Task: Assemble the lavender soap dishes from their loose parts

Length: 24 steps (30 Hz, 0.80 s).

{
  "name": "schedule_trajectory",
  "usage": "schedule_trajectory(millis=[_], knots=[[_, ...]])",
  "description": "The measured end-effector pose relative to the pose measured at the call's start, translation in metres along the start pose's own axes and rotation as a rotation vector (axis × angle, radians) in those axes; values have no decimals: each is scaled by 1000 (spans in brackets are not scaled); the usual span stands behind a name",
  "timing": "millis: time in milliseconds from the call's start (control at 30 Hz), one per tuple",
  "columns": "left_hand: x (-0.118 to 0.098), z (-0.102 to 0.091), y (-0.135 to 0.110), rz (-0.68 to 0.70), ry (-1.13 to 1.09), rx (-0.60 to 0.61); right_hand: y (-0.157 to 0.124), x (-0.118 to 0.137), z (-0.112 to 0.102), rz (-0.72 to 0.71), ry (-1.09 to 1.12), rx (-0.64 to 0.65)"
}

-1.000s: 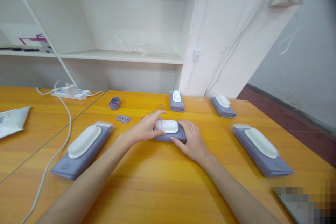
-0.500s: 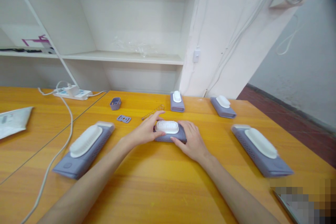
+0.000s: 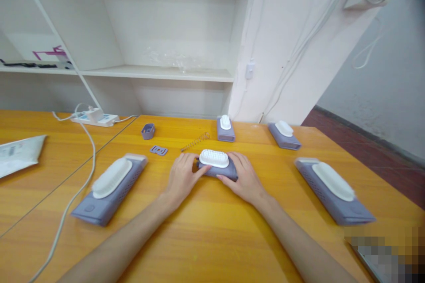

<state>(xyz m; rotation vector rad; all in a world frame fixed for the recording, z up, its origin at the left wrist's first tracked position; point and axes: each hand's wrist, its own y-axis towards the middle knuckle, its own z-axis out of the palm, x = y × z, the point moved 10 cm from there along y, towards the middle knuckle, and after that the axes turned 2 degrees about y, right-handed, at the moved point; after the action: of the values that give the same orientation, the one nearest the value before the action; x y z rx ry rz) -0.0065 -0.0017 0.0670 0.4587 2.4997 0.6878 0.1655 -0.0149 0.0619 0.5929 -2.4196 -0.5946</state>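
Observation:
Between my hands on the wooden table (image 3: 206, 225) is a grey-purple, box-shaped brush (image 3: 217, 170); its white bristle pad (image 3: 214, 158) faces up. My left hand (image 3: 181, 177) grips the left end, its thumb along the near side. Around the right end curl the fingers of my right hand (image 3: 245, 177), with that thumb also at the near edge. Just behind the brush lies a coiled metal spring (image 3: 195, 142). Farther left are a flat grey slotted plate (image 3: 158, 150) and a small grey cup-shaped part (image 3: 148, 131).
Similar brushes lie at the left (image 3: 109, 190), right (image 3: 334, 190), back middle (image 3: 226, 129) and back right (image 3: 284, 135). A white cable (image 3: 71, 196) runs from a power strip (image 3: 96, 117). A white packet (image 3: 21, 154) sits far left; shelving (image 3: 159, 72) stands behind.
My left hand has shifted from over the top of the brush to its left end, uncovering more of the bristle pad and the spring. My right hand keeps its hold.

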Motion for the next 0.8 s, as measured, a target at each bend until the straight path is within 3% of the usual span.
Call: schedule_trajectory(millis=[200, 500, 800], knots=[[-5, 0, -3, 32, -36, 1, 1, 1, -1, -12, 34, 2], [7, 10, -2, 20, -154, 38, 0, 0, -1, -43, 23, -11], [11, 13, -1, 0, -235, 57, 1, -13, -4, 28, 130, -71]])
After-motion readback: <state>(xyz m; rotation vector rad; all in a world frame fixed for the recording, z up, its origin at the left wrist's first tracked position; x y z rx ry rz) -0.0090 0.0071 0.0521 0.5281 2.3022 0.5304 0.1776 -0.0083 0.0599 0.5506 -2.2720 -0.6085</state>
